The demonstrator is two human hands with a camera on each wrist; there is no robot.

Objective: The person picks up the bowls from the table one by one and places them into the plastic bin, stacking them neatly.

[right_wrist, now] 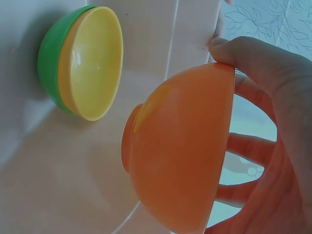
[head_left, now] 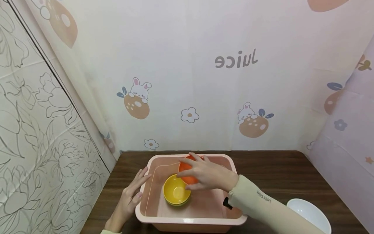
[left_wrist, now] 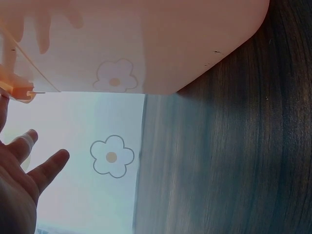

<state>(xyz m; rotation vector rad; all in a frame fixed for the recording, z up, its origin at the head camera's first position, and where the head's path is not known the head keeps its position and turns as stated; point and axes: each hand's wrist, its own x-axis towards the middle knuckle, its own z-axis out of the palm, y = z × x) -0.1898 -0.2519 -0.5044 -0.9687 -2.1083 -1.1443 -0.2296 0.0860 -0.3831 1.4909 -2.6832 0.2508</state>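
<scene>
An orange bowl (right_wrist: pixel 180 146) is gripped by its rim in my right hand (head_left: pixel 205 174), fingers spread over its mouth. It hangs inside the pink basin (head_left: pixel 188 221), above the basin floor. Below and to the left of it, a yellow bowl (head_left: pixel 176 190) sits nested in a green bowl (right_wrist: pixel 51 58) on that floor. My left hand (head_left: pixel 130 195) rests at the basin's left rim, its fingers extended over the edge. In the left wrist view, the fingers of the left hand (left_wrist: pixel 19 180) are spread beside the basin's outer wall (left_wrist: pixel 161 39).
A white bowl (head_left: pixel 309 216) stands on the dark wooden table (head_left: pixel 268 169) to the right of the basin, partly behind my right sleeve (head_left: pixel 266 204). A patterned curtain (head_left: pixel 190 81) hangs along the table's back edge, with another flowered sheet (head_left: pixel 43 130) at the left.
</scene>
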